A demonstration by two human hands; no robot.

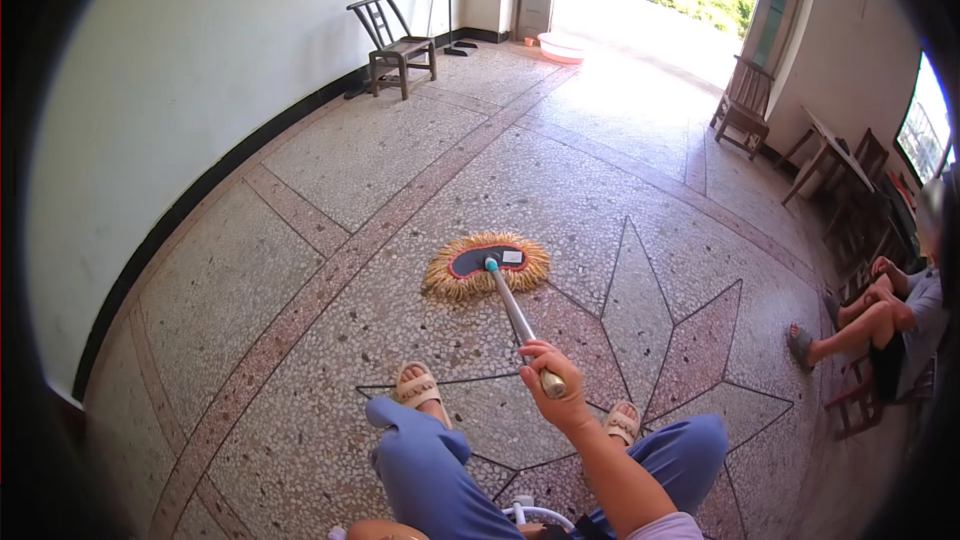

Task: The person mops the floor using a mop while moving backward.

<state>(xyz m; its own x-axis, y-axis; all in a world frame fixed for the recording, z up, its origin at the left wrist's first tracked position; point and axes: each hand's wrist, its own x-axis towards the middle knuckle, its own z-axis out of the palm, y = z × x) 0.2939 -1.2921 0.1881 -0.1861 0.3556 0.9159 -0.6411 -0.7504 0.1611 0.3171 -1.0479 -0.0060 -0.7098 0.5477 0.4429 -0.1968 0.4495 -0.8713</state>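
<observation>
A mop's metal handle is gripped near its top end by my right hand, just above my sandalled feet. The handle runs forward and down to a flat oval mop head with yellow-orange fringe, a dark centre and a red border, lying on the speckled terrazzo floor. Of my left arm, only a bare part shows at the bottom edge; the left hand itself cannot be made out. Between my knees, a white curved tube or frame shows at the bottom.
A wooden chair stands by the left wall, near a long-handled dustpan. A pink basin sits by the open doorway. Another wooden chair and a tilted table are at the right, where a seated person stretches their feet onto the floor.
</observation>
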